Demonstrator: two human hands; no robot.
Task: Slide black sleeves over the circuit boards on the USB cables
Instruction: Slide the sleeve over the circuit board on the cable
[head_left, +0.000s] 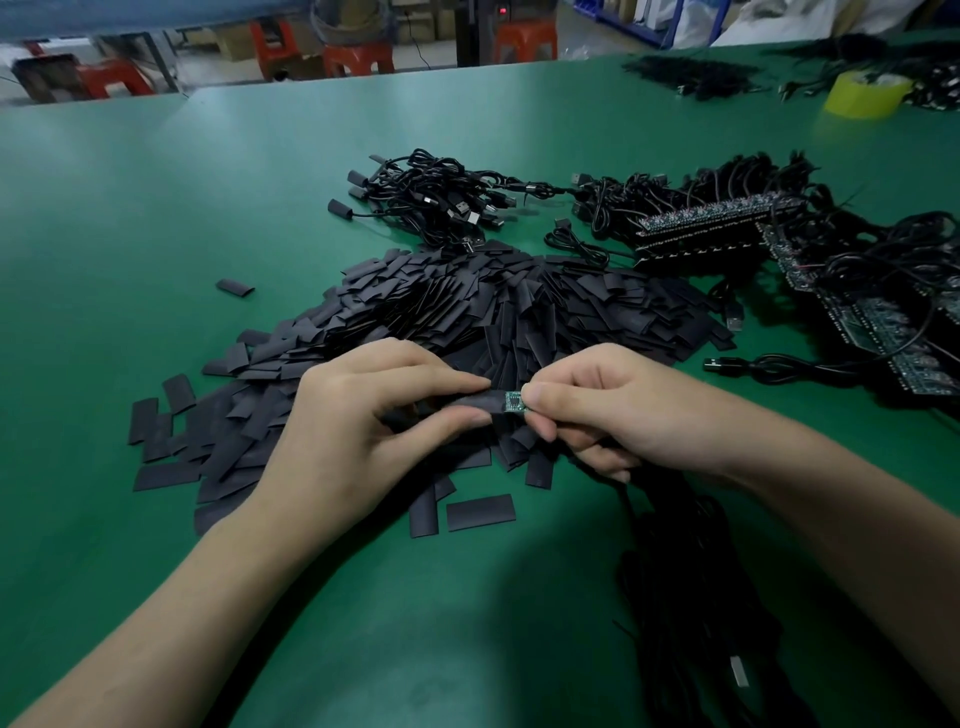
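**Sleeve partly on one board, many boards left**

The left hand pinches a black sleeve between thumb and forefinger and holds it level. The right hand pinches the near end of a small green circuit board between thumb and forefinger, with its lower fingers curled under. Only a short stretch of the board shows between the two sets of fingertips. The rest appears to be inside the sleeve already, so this piece looks mid-slide, with the last bit left to cover. The board's cable drops from under the right hand and lies in dark coils toward the near edge of the green table. A USB plug shows there.

Both hands hover just above a broad heap of loose sleeves, with a few strays lying apart to the left. Beyond the heap lies a bundle of cables whose ends look covered in black, most likely the finished ones. To the right, rows of bare boards sit with their cables tangled over them, and more run down the right side. By that showing the job seems early, with a small finished bundle and a much larger unsleeved stock. A roll of yellow tape stands at the far right, well apart.
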